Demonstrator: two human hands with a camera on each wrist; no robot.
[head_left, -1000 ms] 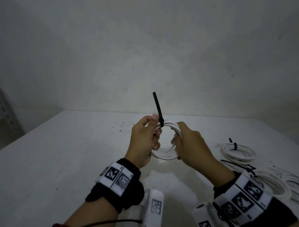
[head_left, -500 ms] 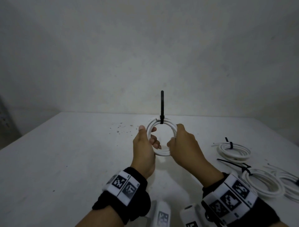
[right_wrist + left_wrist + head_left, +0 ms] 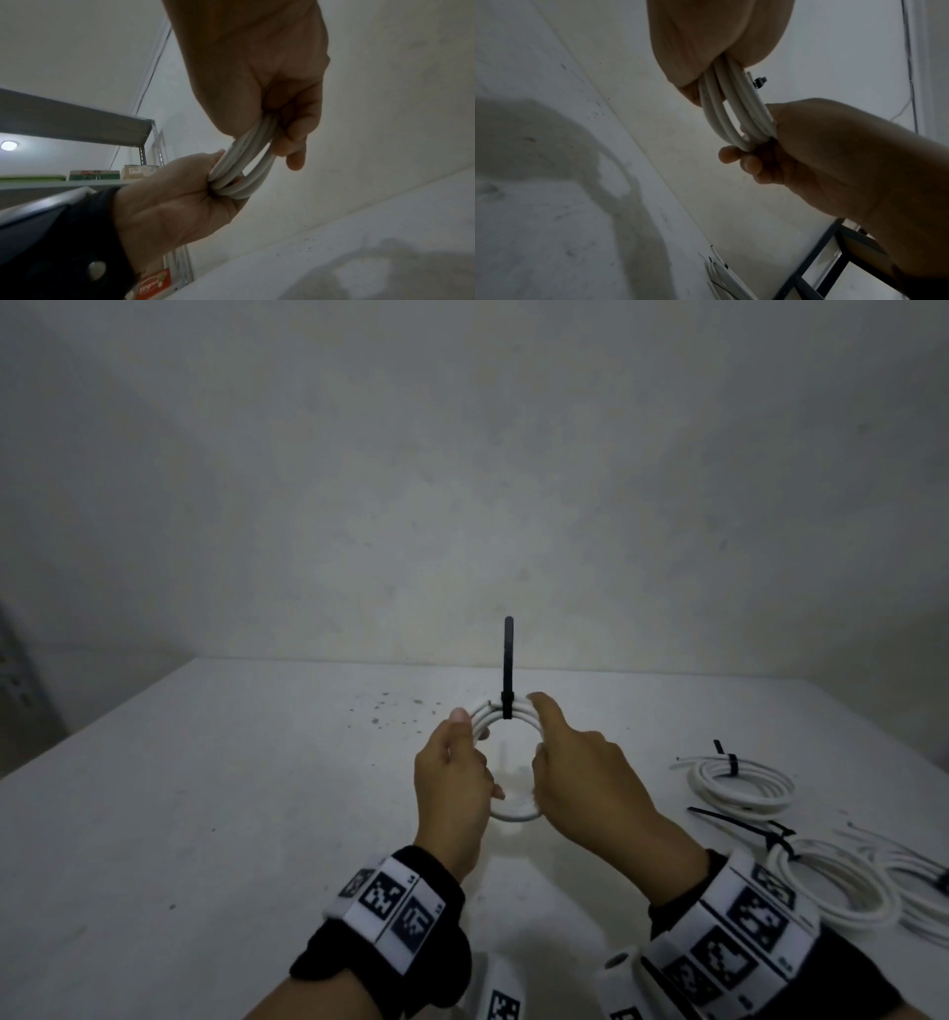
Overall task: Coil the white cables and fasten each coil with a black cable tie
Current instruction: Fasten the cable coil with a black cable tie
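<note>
I hold a white cable coil point(image 3: 513, 814) upright above the table, one hand on each side. A black cable tie point(image 3: 508, 660) wraps the top of the coil, its tail standing straight up. My left hand point(image 3: 454, 762) grips the coil's left side, thumb along the loops. My right hand point(image 3: 560, 752) grips the right side, thumb raised close to the tie. In the left wrist view the coil's strands point(image 3: 731, 115) run between both hands, with the tie's head point(image 3: 758, 82) just beyond. The right wrist view shows fingers curled round the strands point(image 3: 241, 164).
Tied white coils lie on the table's right side: one further back point(image 3: 739, 780), one nearer point(image 3: 832, 886) with a long black tail, another at the edge point(image 3: 919, 880). The white table point(image 3: 205, 814) meets a wall behind. A metal shelf point(image 3: 77, 121) stands off to the left.
The tie's tail swung from tilted left to vertical. My left thumb left the tie and moved down the coil's left side. The right thumb rose toward the tie.
</note>
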